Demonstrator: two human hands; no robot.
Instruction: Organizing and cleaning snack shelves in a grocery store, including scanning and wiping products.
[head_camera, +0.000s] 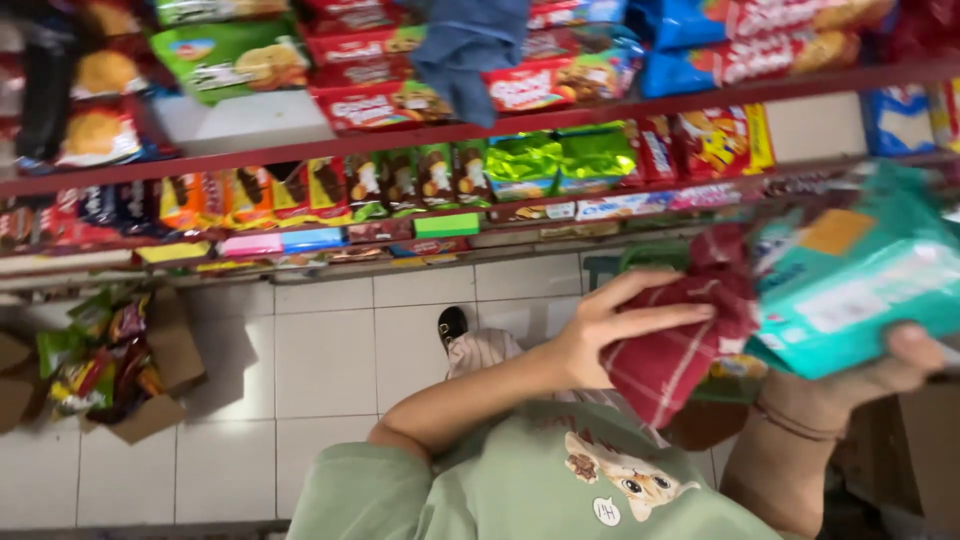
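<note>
At far left an open cardboard box (150, 385) sits on the white tiled floor (320, 370), snack packets (90, 355) spilling from it. Above and across the whole view run red shelves (250, 148) packed with biscuit and snack packs, with two shiny green bags (560, 160) near the middle and a blue cloth (470, 50) hanging over the top row. Below, close to you, is your green shirt (520, 490) with a cat print, and past it a black shoe (452, 322) on the tiles.

Your left hand (610, 330) reaches in from the lower middle, fingers stretched long and thumb up, pressing a red checked cloth (680, 340) flat; the grip is wide, laid on the cloth rather than closed around it. The cloth lies against the near face of a teal pack (850, 270), which is blurred. Your right hand (880, 375) is at the right edge, cupped under the pack with the thumb up its outer side, holding it up in front of the shelves, well above the floor. A thin band (795, 420) circles that wrist.
</note>
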